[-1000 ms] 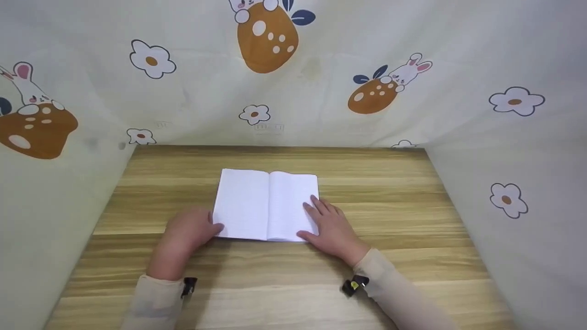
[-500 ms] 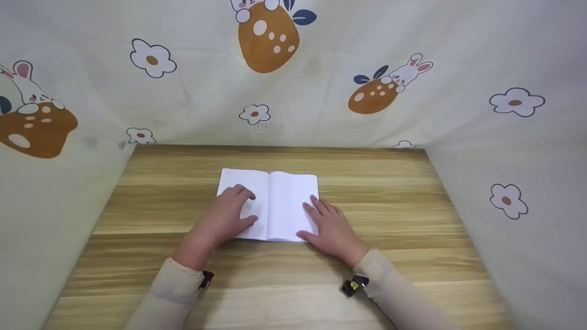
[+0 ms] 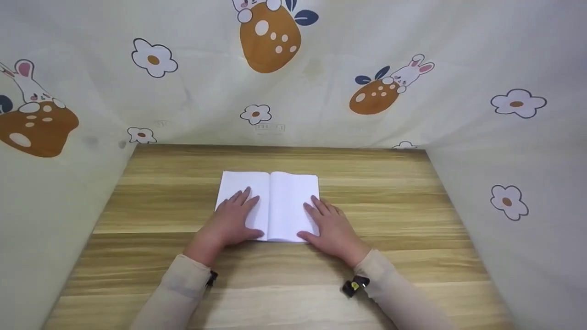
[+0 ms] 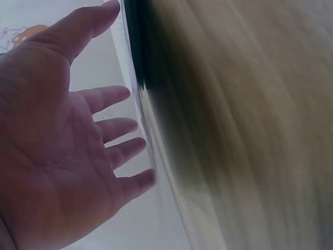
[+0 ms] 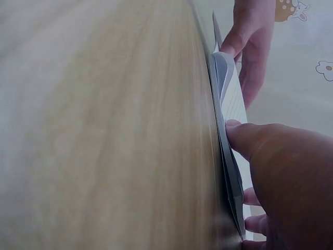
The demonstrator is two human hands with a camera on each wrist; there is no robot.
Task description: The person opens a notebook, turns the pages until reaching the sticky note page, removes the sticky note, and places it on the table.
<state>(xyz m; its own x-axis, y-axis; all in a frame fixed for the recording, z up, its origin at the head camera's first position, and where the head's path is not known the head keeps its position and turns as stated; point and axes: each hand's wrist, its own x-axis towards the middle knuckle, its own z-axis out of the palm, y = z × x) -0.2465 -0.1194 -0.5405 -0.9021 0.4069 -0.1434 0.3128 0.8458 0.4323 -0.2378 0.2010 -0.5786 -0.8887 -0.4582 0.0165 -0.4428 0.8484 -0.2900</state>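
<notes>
An open notebook (image 3: pixel 291 201) with white, faintly lined pages lies on the wooden table. On its left page rests my left hand (image 3: pixel 232 220), fingers spread and thumb near the centre fold. My right hand (image 3: pixel 337 229) lies across the right page's outer lower edge, its fingers extended. In the left wrist view the left hand (image 4: pixel 62 140) shows its palm side, the fingertips meeting the page. From the right wrist view, the right thumb (image 5: pixel 242 133) touches the page near the bottom edge, and the notebook's stacked pages (image 5: pixel 222 78) bulge upward beside the fold.
The wood-grain table (image 3: pixel 385 192) extends around the notebook on all sides. A pale cloth (image 3: pixel 192 96) printed with rabbits and flowers hangs at the back and along both sides. Each sleeve cuff carries a small black device (image 3: pixel 355 286).
My left hand has moved right from the notebook's left edge onto the left page, and its fingers have spread flat. The right hand has stayed in place.
</notes>
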